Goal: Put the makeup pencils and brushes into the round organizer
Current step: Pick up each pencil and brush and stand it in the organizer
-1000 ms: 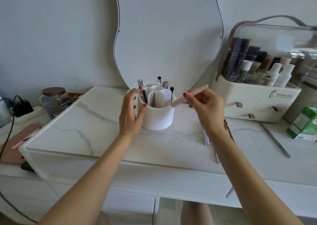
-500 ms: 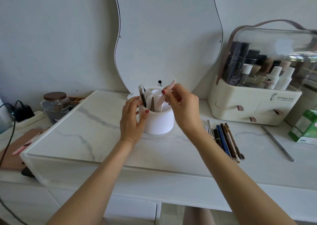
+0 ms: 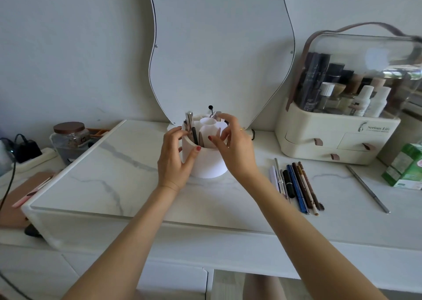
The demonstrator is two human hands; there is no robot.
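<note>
1. Two hands on the round organizer (image 3: 206, 162). I read the left hand (image 3: 174, 160) as bracing it: fingers curl round the left wall so it can't tip or slide.
2. Right hand (image 3: 233, 149) sits over the right rim, fingers bent down into the compartments; I can't tell whether it holds a pencil or has let go.
3. Organizer stands upright on the marble top (image 3: 114, 174), in front of the mirror (image 3: 219, 48), several sticks already inside.
4. Loose pencils (image 3: 296, 183) lie in a row well right of it, within right-hand reach; one thin stick (image 3: 367, 189) lies farther right. Task partly done, I'd say.
</note>
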